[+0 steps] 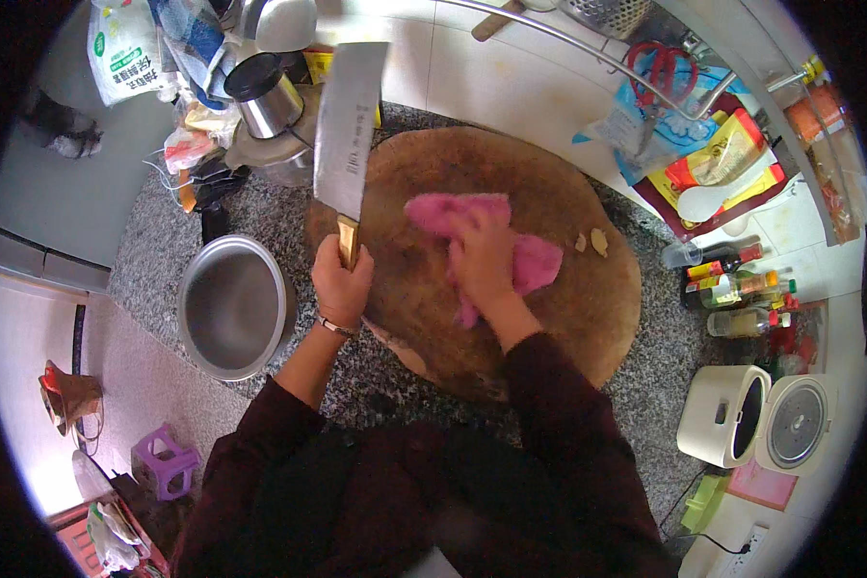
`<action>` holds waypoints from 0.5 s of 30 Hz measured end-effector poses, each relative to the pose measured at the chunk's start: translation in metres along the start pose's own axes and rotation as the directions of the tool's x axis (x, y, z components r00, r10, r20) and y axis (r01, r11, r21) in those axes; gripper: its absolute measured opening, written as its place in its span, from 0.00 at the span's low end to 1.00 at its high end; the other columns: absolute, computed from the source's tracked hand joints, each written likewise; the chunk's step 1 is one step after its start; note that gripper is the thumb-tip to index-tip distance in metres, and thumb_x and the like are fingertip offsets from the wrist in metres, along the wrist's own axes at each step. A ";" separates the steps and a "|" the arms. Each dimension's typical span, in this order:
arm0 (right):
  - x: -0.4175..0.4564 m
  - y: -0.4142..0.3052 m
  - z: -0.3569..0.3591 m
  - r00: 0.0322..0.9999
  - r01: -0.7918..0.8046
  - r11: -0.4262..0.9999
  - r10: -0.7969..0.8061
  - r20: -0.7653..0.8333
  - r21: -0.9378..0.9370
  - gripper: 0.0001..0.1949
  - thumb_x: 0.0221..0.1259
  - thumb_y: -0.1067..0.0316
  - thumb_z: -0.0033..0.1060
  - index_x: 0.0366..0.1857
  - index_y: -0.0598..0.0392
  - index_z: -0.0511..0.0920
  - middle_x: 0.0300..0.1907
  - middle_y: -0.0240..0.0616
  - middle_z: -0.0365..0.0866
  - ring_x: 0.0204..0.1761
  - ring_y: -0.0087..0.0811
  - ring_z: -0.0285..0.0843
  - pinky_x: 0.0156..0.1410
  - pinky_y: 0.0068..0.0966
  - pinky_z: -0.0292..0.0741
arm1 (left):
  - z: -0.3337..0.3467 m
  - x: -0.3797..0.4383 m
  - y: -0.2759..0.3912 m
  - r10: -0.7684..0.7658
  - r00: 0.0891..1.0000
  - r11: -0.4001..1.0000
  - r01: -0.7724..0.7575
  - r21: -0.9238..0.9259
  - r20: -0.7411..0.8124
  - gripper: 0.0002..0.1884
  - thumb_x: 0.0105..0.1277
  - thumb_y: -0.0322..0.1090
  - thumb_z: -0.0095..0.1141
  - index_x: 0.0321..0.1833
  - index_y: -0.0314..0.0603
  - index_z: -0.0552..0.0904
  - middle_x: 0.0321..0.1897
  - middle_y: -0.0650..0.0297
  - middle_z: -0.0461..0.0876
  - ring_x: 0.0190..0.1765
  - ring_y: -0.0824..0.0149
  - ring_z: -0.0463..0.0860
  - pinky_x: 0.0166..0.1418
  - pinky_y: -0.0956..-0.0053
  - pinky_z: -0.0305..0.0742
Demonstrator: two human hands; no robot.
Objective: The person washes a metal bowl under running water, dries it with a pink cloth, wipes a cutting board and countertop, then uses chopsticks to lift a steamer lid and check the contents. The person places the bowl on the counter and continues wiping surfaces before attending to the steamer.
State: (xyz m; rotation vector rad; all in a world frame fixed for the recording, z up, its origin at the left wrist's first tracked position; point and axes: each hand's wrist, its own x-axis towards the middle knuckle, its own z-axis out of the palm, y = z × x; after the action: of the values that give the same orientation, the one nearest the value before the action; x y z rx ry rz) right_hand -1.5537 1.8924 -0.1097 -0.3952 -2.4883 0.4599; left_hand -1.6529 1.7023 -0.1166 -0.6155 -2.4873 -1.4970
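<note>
My left hand (342,282) grips the wooden handle of a Chinese cleaver (348,130), whose broad blade points away from me and bears engraved writing. Below and to the right, my right hand (484,264) presses on a pink cloth (538,264) spread over a thick round wooden chopping board (433,347). The fingers are partly sunk into the cloth. Two small pale pieces of food, perhaps ginger (600,243), lie on the board right of the cloth. Left of my left hand, a deep metal pot (235,311) stands with nothing visible inside.
The board rests on a speckled granite countertop (144,267). A blender-like appliance (267,97) and bags crowd the back left. On the right stand several bottles (740,289) and an open rice cooker (722,415). Red-handled scissors (657,76) hang from a metal rail (585,45).
</note>
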 end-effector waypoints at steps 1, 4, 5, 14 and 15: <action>0.015 0.010 0.006 0.999 -0.051 0.998 0.050 -0.012 -0.045 0.17 0.46 0.69 0.62 0.44 0.48 0.79 0.45 0.41 0.75 0.50 0.48 0.71 0.53 0.47 0.68 | 0.000 0.001 0.002 -0.023 1.000 0.999 0.023 -0.029 -0.013 0.11 0.56 0.30 0.61 0.31 0.37 0.71 0.24 0.52 0.72 0.28 0.51 0.74 0.33 0.63 0.69; 0.059 0.046 0.019 0.972 -0.227 0.931 0.198 -0.130 -0.285 0.14 0.50 0.65 0.61 0.43 0.47 0.80 0.48 0.41 0.76 0.52 0.49 0.71 0.56 0.50 0.68 | 0.006 0.002 0.001 -0.089 0.995 0.992 0.085 -0.097 -0.037 0.11 0.57 0.31 0.61 0.30 0.37 0.69 0.23 0.52 0.71 0.27 0.52 0.73 0.33 0.63 0.68; 0.074 0.060 0.023 0.955 -0.284 0.891 0.227 -0.193 -0.354 0.13 0.52 0.63 0.60 0.43 0.47 0.80 0.50 0.41 0.76 0.53 0.49 0.71 0.57 0.51 0.67 | 0.008 0.002 0.000 -0.106 0.994 0.989 0.102 -0.107 -0.032 0.12 0.57 0.31 0.61 0.30 0.37 0.69 0.23 0.52 0.71 0.27 0.52 0.73 0.33 0.63 0.68; 0.126 0.068 0.046 0.972 -0.233 0.957 0.228 -0.051 -0.172 0.10 0.52 0.61 0.56 0.35 0.47 0.84 0.43 0.43 0.81 0.51 0.49 0.75 0.62 0.53 0.65 | 0.008 -0.002 -0.002 -0.078 0.996 0.996 0.076 -0.048 -0.037 0.11 0.57 0.34 0.61 0.31 0.38 0.71 0.24 0.52 0.72 0.28 0.50 0.74 0.34 0.62 0.69; 0.118 0.067 0.054 0.997 -0.066 0.979 0.058 -0.048 -0.193 0.09 0.51 0.62 0.56 0.34 0.47 0.85 0.43 0.43 0.81 0.49 0.48 0.75 0.60 0.52 0.67 | 0.011 -0.001 -0.004 -0.059 0.997 0.997 0.057 -0.054 -0.041 0.11 0.57 0.34 0.61 0.31 0.38 0.71 0.24 0.51 0.72 0.28 0.50 0.74 0.34 0.61 0.69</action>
State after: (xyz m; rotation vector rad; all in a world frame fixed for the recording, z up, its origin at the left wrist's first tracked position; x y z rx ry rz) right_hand -1.6667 1.9843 -0.1216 -0.5557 -2.4932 0.2307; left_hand -1.6528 1.7099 -0.1251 -0.5186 -2.4613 -1.5847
